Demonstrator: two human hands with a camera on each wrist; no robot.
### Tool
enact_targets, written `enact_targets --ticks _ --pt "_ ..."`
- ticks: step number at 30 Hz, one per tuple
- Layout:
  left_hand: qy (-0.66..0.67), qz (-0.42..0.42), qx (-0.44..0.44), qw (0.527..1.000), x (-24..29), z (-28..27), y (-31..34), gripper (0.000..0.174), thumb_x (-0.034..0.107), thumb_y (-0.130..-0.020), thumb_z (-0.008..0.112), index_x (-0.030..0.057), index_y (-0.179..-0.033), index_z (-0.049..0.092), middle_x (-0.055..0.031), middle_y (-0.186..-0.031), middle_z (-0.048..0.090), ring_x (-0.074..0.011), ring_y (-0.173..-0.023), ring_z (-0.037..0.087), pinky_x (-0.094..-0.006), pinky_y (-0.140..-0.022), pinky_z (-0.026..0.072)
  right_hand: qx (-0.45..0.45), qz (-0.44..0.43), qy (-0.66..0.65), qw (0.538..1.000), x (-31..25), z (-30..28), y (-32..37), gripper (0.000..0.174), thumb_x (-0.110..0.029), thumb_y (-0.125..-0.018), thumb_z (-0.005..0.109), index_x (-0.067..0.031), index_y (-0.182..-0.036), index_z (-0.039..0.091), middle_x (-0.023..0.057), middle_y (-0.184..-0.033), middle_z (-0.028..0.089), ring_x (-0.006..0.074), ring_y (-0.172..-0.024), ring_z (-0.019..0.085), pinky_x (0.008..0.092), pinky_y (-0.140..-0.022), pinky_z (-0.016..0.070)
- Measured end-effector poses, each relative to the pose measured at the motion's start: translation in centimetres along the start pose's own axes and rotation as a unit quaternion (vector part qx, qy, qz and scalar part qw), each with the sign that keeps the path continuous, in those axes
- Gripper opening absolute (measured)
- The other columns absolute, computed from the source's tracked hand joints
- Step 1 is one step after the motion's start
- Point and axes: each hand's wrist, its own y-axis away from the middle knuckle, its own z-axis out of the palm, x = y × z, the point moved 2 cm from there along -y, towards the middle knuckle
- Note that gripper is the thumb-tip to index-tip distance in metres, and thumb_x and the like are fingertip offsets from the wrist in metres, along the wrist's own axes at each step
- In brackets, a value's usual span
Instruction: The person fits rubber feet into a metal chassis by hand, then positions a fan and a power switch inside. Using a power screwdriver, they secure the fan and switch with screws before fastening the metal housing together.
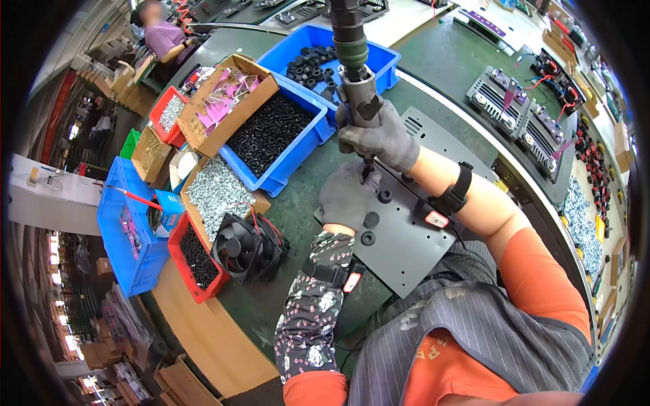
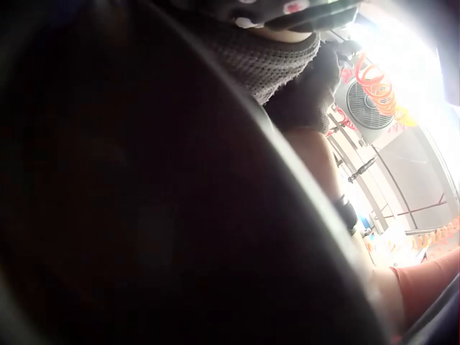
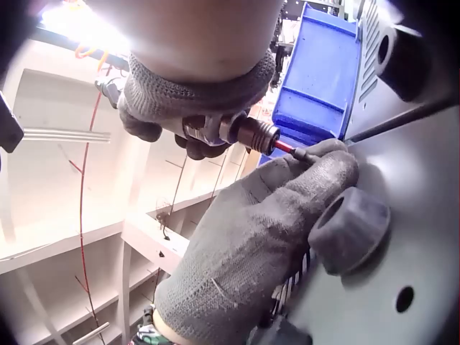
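From my remote seat I see the right hand [image 1: 379, 139] closed tightly around the hanging screwdriver [image 1: 352, 61], which stands upright over the grey plate [image 1: 406, 257]. This plate lies flat on the green bench [image 1: 298, 193], directly in front of the person. The left hand [image 1: 349, 196] rests on the plate with curled fingers, and its fingertips [image 3: 327, 154] pinch the driver bit [image 3: 287, 148] just where it meets the metal. Three black rubber feet [image 1: 371, 220] sit on the plate beside this hand; whether they are fastened I cannot tell. A small hole [image 3: 405, 299] is open. I judge the work about midway: some feet placed, one fastening in hand, others remaining.
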Motion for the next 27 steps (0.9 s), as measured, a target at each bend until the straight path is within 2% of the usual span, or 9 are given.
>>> enact_targets --ticks 2,4,7,17,20,22,23,25,27 --pt "0.007 0.022 0.057 0.998 -0.2 0.1 0.2 0.034 0.039 -0.082 0.062 0.0064 -0.091 0.062 -0.0133 -0.083 0.062 -0.0341 -0.079 0.059 -0.0447 -0.068 0.0457 -0.013 -0.009 0.017 1.0 -0.3 0.0 0.4 0.045 -0.002 -0.072 0.067 -0.0034 -0.112 0.049 0.0055 -0.082 0.057 0.0135 -0.068 0.058 0.0281 -0.06 0.0493" --pt "0.017 -0.024 -0.041 0.999 0.2 -0.5 0.1 0.032 0.036 -0.085 0.056 0.0073 -0.097 0.063 -0.0128 -0.099 0.062 -0.0323 -0.091 0.06 -0.0422 -0.077 0.048 -0.01 -0.052 0.108 0.993 -0.3 0.0 1.0 0.049 -0.005 -0.071 0.07 -0.0038 -0.118 0.053 0.0026 -0.097 0.057 0.0082 -0.079 0.055 0.0256 -0.072 0.0478" --pt "0.02 0.007 -0.001 1.0 -0.2 0.0 0.2 0.03 0.036 -0.085 0.056 0.0074 -0.093 0.063 -0.0128 -0.096 0.063 -0.0329 -0.089 0.06 -0.0432 -0.075 0.0483 -0.05 -0.035 0.126 0.99 0.0 0.1 1.4 0.054 -0.005 -0.071 0.07 -0.0041 -0.122 0.051 0.0022 -0.1 0.058 0.0094 -0.085 0.055 0.0268 -0.08 0.0457" --pt "-0.032 -0.022 -0.084 0.996 -0.7 0.4 -0.1 0.032 0.035 -0.086 0.055 0.0045 -0.096 0.061 -0.0188 -0.096 0.061 -0.0353 -0.088 0.06 -0.0448 -0.074 0.0485 -0.075 -0.052 0.157 0.983 1.3 0.5 0.5 0.049 -0.008 -0.067 0.071 -0.0059 -0.114 0.058 0.0006 -0.086 0.058 0.0075 -0.071 0.053 0.025 -0.066 0.0469" --pt "0.055 -0.05 0.037 0.997 -1.2 -0.9 0.7 0.037 0.034 -0.085 0.057 0.0009 -0.1 0.059 -0.0181 -0.092 0.062 -0.0306 -0.078 0.062 -0.0404 -0.069 0.0497 -0.053 -0.023 0.076 0.995 1.4 0.7 0.3 0.043 -0.006 -0.069 0.07 -0.0049 -0.11 0.058 0.0003 -0.08 0.057 0.0075 -0.065 0.055 0.0239 -0.057 0.0474" --pt "0.487 -0.223 -0.007 0.845 -2.2 -2.3 1.6 0.036 0.031 -0.088 0.057 -0.0006 -0.106 0.057 -0.0105 -0.086 0.059 -0.0177 -0.063 0.057 -0.031 -0.056 0.0477 -0.054 -0.015 0.063 0.996 1.1 0.7 0.3 0.042 -0.006 -0.069 0.07 -0.0046 -0.11 0.057 0.0002 -0.08 0.056 0.0078 -0.064 0.055 0.0237 -0.057 0.0473" --pt "0.486 -0.223 -0.007 0.845 -2.1 -3.3 2.4 0.036 0.031 -0.088 0.057 -0.0006 -0.106 0.057 -0.0105 -0.086 0.059 -0.0177 -0.063 0.057 -0.031 -0.056 0.0477 -0.054 -0.007 0.048 0.997 1.0 0.6 0.3 0.042 -0.007 -0.07 0.07 -0.0043 -0.11 0.057 0.0001 -0.079 0.056 0.0081 -0.064 0.055 0.0236 -0.057 0.0472" --pt "0.687 -0.248 -0.022 0.683 -1.8 -4.4 4.6 0.032 0.023 -0.093 0.049 -0.0002 -0.115 0.053 0.0004 -0.077 0.051 -0.0053 -0.055 0.041 -0.0176 -0.047 0.0344 -0.063 -0.015 0.054 0.996 1.3 0.5 0.1 0.044 -0.004 -0.069 0.068 -0.0036 -0.11 0.054 0.0022 -0.081 0.056 0.01 -0.064 0.056 0.0246 -0.056 0.0477" --pt "0.686 -0.247 -0.033 0.683 -2.0 -4.4 6.4 0.03 0.02 -0.094 0.045 0.0001 -0.116 0.053 -0.0003 -0.078 0.051 -0.0059 -0.057 0.043 -0.018 -0.047 0.035 -0.07 -0.021 0.057 0.996 1.0 0.6 -0.1 0.046 -0.002 -0.068 0.067 -0.0029 -0.111 0.051 0.0043 -0.082 0.057 0.0118 -0.064 0.057 0.0256 -0.056 0.0482"
